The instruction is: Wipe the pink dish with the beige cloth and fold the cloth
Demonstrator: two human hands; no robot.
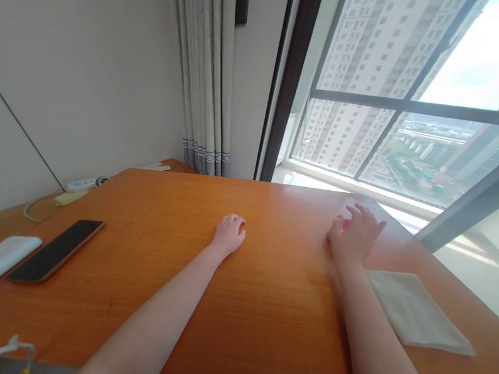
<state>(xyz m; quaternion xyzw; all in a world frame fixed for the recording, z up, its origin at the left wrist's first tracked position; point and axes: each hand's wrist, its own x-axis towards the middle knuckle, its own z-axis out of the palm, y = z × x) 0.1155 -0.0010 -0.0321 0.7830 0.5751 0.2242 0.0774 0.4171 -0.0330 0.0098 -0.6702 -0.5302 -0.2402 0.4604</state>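
Apparently holds small red object (pixel 346 224) in right hand (pixel 355 235), not yet released; rests loosely curled, seemingly empty left hand (pixel 227 235) on counter (pixel 278 300)

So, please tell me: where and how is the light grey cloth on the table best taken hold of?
Probably pinch the near right corner of the cloth, coming from the right and slightly above. It lies flat on the table, so there is little height to grip, but this corner tapers and is uncovered, while the right forearm runs along the left side.
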